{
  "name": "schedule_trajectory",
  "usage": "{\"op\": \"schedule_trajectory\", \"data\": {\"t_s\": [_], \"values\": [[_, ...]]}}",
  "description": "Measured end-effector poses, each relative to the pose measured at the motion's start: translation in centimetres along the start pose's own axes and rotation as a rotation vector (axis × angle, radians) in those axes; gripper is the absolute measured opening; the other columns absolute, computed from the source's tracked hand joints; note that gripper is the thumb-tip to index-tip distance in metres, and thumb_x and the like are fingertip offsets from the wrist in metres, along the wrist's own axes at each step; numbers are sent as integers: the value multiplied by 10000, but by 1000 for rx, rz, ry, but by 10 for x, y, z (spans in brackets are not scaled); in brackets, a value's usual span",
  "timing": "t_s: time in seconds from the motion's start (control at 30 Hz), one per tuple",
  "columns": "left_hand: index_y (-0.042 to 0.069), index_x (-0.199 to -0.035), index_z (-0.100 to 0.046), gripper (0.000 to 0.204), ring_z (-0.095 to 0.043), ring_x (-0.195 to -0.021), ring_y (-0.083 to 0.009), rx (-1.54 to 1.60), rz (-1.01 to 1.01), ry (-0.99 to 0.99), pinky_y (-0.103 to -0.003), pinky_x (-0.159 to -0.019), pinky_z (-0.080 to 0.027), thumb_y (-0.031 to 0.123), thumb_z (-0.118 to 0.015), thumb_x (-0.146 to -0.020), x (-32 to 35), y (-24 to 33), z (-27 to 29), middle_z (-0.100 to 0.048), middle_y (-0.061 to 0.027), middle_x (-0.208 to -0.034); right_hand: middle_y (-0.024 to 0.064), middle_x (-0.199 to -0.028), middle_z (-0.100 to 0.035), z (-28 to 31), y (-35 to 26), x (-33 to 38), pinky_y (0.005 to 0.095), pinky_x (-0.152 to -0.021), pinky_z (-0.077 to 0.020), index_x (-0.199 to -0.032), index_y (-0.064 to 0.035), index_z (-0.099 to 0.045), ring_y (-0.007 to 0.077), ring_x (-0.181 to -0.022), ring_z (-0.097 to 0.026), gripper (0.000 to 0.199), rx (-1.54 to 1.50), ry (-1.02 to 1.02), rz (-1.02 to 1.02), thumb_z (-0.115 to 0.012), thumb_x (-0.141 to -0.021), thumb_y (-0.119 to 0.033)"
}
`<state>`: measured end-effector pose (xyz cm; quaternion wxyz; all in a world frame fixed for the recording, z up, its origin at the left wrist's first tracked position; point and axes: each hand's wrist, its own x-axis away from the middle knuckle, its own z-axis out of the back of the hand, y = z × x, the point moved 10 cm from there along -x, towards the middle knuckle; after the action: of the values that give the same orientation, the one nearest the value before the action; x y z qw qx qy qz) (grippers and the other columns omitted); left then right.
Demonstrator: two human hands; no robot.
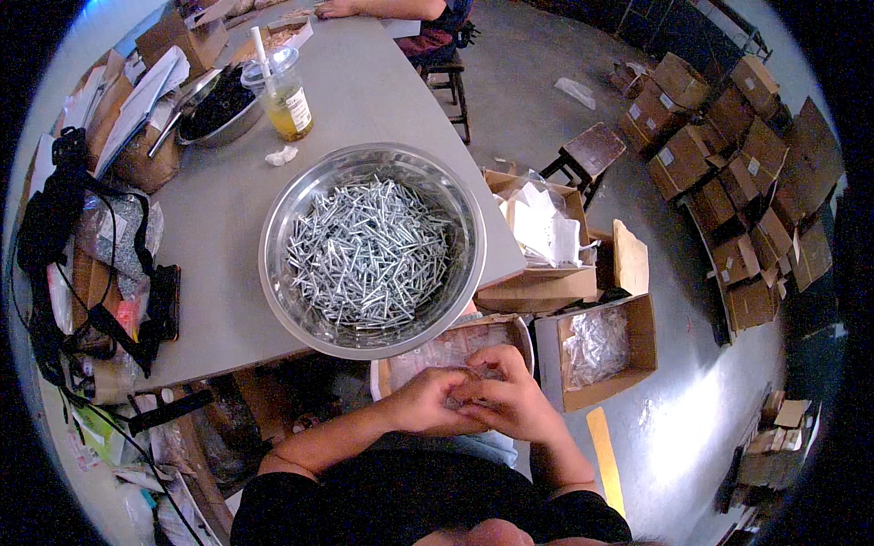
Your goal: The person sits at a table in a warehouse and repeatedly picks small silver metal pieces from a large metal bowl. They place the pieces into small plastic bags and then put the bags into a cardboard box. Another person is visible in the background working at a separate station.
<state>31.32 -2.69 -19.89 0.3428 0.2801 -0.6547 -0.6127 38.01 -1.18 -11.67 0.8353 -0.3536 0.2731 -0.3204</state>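
Observation:
My left hand (430,400) and my right hand (512,398) meet close to my body, below the table's near edge. Both have their fingers curled and pinched together. Whatever lies between the fingertips is mostly hidden; I cannot make it out. Under them sits an open container (380,380) holding clear plastic bags (437,351). Just beyond, a large steel bowl (280,314) full of loose silvery screws (369,250) rests on the table corner and overhangs its edge.
On the grey table (364,82) stand a lidded drink cup (289,105) and a pan of dark pieces (223,127). Black straps (45,246) lie left. Right are a carton of clear bags (596,350), a stool (592,150) and stacked cartons (728,173). Another person's arm (391,9) rests at the far end.

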Motion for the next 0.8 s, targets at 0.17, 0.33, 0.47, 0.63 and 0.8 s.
{"op": "schedule_trajectory", "data": {"t_s": [0.17,0.33,0.47,0.63,0.8], "values": [[14,-981,-584,406,-634,-885,-205,-123,-82,-27,-365,-781,-504,256,-808,-745,0,-2,-5,-650,-123,-964,106,-1083,-557,5,-27,-7,388,-866,-478,-867,-99,-690,310,-1047,-538,258,191,-33,138,-775,-625,-62],[28,-971,-589,251,-623,-881,-273,-207,-291,344,-380,-806,-486,176,-720,-816,7,34,30,-622,-124,-961,87,-889,-636,19,-1,8,364,-703,-522,-838,-57,-660,277,-837,-630,209,110,110,54,-770,-661,-56],[17,-940,-598,153,-603,-889,-310,-472,-455,391,-389,-847,-462,95,-667,-828,15,59,28,-610,-122,-916,96,-765,-626,20,15,12,357,-600,-517,-829,-41,-637,282,-696,-633,187,90,171,-113,-762,-691,-47],[20,-861,-589,113,-589,-839,-318,-549,-444,388,-416,-790,-455,85,-670,-813,7,61,22,-605,-116,-870,113,-748,-598,20,13,8,368,-598,-508,-827,-40,-633,302,-693,-624,161,173,125,-148,-743,-709,-44],[44,-846,-610,125,-604,-825,-332,-571,-384,345,-429,-767,-482,124,-696,-804,-8,51,17,-621,-118,-841,110,-770,-619,45,28,32,357,-602,-510,-834,-61,-688,297,-692,-626,118,195,177,-251,-715,-724,-30]]}}
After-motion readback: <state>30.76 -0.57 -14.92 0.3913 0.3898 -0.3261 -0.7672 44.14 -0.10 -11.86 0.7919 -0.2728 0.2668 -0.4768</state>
